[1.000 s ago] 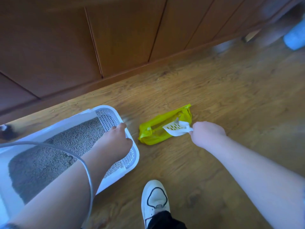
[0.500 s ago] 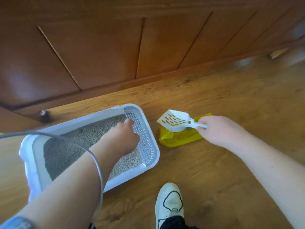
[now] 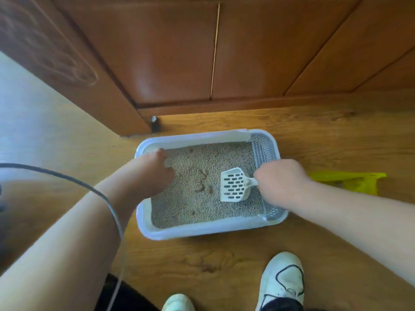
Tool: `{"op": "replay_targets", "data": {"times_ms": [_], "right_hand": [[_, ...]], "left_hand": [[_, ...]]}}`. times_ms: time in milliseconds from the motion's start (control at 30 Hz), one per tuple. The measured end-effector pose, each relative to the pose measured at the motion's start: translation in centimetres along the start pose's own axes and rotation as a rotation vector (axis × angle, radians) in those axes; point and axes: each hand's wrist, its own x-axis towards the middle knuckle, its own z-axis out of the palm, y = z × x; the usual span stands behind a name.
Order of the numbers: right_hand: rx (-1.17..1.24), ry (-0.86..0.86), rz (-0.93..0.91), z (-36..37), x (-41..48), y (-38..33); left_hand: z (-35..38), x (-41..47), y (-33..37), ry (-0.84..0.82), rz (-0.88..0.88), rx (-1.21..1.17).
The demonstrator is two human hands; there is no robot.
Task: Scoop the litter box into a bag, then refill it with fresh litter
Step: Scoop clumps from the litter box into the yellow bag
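A white litter box (image 3: 202, 232) sits on the wooden floor, filled with grey-beige litter (image 3: 202, 205) that holds a few darker clumps near its middle. My right hand (image 3: 280, 180) grips the handle of a white slotted scoop (image 3: 233, 185), whose blade rests on the litter in the box's right half. My left hand (image 3: 155, 173) lies over the box's left wall, fingers curled down at the litter; whether it grasps the rim is hidden. A yellow-green bag (image 3: 350, 182) lies flat on the floor to the right of the box, partly behind my right forearm.
Brown wooden cabinet doors (image 3: 213, 52) rise just behind the box, with a small doorstop (image 3: 155, 123) at their foot. A grey cable (image 3: 107, 203) hangs across my left arm. My white shoes (image 3: 283, 279) stand on the floor in front of the box.
My right hand has carried the scoop from above the yellow bag leftward into the litter box. My left hand shifted from the box's right end to its left side. The view panned left.
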Motion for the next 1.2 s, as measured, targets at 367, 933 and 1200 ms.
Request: {"op": "replay_targets", "data": {"times_ms": [367,933,1200], "right_hand": [[-0.055,0.014,-0.140,2.4,4.8,-7.7],[0.494,0.088,-0.291,5.0,5.7,-6.4],[0.561,0.187,-0.094,7.6,2.0,0.5]], "left_hand": [[0.1,-1.3,-3.4,0.056,-0.019,-0.029],[0.0,-1.4,-2.5,0.065,-0.090,-0.045],[1.7,0.7,2.4,-0.022,-0.059,-0.012]]}}
